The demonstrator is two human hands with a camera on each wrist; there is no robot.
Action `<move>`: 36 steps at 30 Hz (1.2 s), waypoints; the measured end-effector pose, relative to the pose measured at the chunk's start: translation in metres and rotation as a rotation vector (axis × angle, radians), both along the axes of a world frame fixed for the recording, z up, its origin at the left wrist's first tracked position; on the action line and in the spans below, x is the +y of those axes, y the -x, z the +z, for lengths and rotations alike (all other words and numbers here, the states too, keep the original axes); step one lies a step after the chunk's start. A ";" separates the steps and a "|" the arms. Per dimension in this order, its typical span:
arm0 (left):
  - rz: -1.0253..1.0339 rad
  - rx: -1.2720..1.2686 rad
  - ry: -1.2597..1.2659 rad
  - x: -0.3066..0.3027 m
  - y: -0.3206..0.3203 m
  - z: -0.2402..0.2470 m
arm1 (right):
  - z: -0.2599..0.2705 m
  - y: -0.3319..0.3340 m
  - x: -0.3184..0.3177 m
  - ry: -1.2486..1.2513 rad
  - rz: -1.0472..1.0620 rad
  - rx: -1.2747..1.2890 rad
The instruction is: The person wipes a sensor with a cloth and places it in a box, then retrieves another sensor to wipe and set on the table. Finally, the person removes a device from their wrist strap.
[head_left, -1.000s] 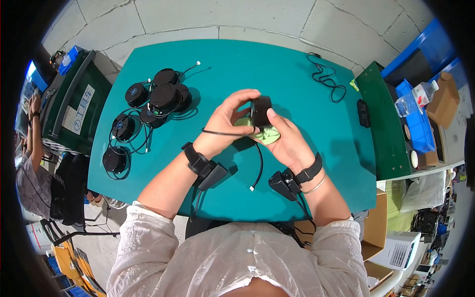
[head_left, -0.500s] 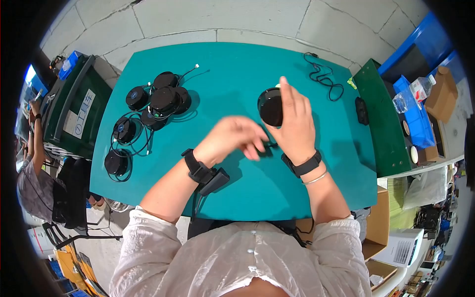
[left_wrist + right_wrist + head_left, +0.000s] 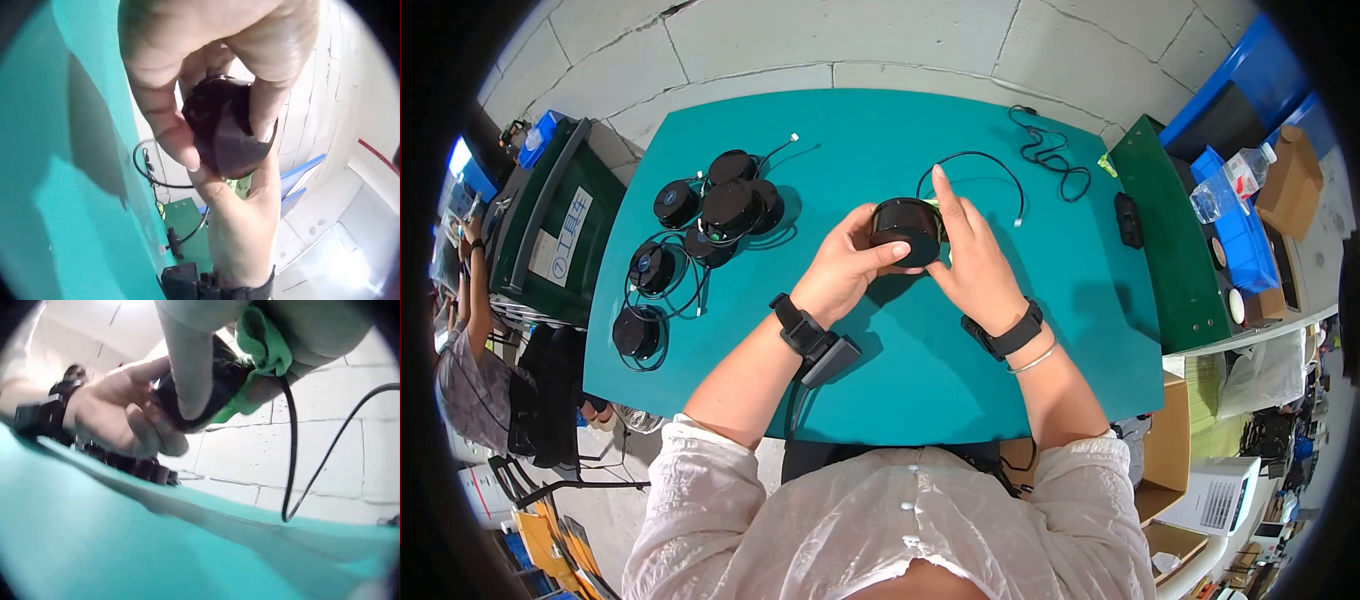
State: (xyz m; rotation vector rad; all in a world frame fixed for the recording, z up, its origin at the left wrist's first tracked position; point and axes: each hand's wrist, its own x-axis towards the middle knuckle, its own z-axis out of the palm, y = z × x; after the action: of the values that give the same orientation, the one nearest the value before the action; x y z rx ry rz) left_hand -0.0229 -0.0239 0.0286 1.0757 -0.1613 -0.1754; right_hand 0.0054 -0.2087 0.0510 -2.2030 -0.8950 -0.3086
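Note:
A black cylindrical sensor unit (image 3: 905, 225) is held up over the middle of the table, its glossy round side tilted toward the person. My left hand (image 3: 835, 272) grips it from the left, thumb on the near face and fingers round the far side. From the right, my right hand (image 3: 980, 275) meets the unit with its index finger extended. A light green cloth (image 3: 269, 344) is bunched in the right hand and lies against the unit. The unit's thin black cable (image 3: 292, 444) hangs down on the right hand's side, ending in a small white connector (image 3: 1018, 222).
Several similar black units (image 3: 730, 208) with cables stand grouped on the left of the teal table (image 3: 880, 400). A coiled black cable (image 3: 1052, 155) lies at the back right. Along the right edge stand a green panel (image 3: 1170, 240) and a blue bin (image 3: 1250, 265).
The left hand let go of the unit, then took hold of it again. The unit was turned over, and its cable swung from the near side to the far right.

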 end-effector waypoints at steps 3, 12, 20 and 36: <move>-0.005 0.074 0.051 0.000 -0.002 -0.004 | 0.002 -0.005 -0.006 -0.017 0.005 0.093; 0.000 -0.080 -0.372 0.006 -0.003 -0.001 | -0.005 -0.019 -0.016 -0.508 0.002 0.354; 0.008 0.118 0.434 0.020 -0.015 -0.008 | -0.015 -0.050 -0.062 -0.077 -0.336 0.110; -0.008 -0.065 0.031 0.006 -0.009 -0.016 | -0.012 -0.008 -0.006 -0.256 0.093 0.316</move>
State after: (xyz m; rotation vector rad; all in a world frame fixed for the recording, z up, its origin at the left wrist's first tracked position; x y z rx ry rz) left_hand -0.0136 -0.0175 0.0130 1.0501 -0.2259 -0.1451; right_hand 0.0129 -0.2151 0.0391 -1.8997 -0.7360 -0.0247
